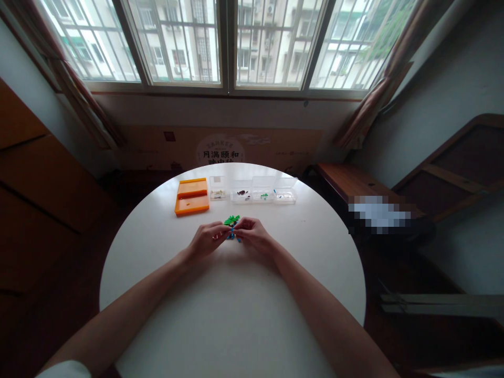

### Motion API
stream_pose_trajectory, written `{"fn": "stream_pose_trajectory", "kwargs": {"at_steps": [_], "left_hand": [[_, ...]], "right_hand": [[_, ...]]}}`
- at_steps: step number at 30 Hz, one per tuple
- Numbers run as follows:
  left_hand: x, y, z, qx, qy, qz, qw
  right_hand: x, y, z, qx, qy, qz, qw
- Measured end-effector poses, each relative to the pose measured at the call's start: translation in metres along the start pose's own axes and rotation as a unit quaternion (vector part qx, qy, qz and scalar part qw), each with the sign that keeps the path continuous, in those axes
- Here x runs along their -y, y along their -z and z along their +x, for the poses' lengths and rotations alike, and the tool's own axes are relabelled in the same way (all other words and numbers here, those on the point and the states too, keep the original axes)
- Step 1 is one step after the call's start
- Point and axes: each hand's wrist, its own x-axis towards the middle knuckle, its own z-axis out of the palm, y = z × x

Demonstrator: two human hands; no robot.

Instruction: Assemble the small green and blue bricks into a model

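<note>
Forearms (319, 294) converge, left hand (206, 239) and right hand (255, 234) pinching a blue piece (232, 231) (between their grips).

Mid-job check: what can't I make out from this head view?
All in the head view:
Middle of the small assembly: covered by the left grip and right grip.
Loose pieces in the clear boxes: too small to count.
Bottom of the printed panel: hidden behind the table.
Patch by the bench: pixelated.

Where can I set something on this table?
Bare on the round white tabletop: the near stretch between forearms, and the right side, beyond the right hand and clear plastic boxes. Crowded: the far side, with boxes and orange plastic case; the middle, where right and left hand hold green-and-blue pieces.
</note>
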Motion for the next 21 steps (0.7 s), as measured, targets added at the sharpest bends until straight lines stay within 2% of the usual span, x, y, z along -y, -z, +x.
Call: {"fn": "stream_pose_trajectory", "kwargs": {"at_steps": [21], "left_hand": [[0.0003,-0.0005,-0.0002,0.002,0.006,-0.007,1.000]], "right_hand": [[0.0021,-0.0009,-0.0006,0.007,-0.005,0.001,1.000]]}}
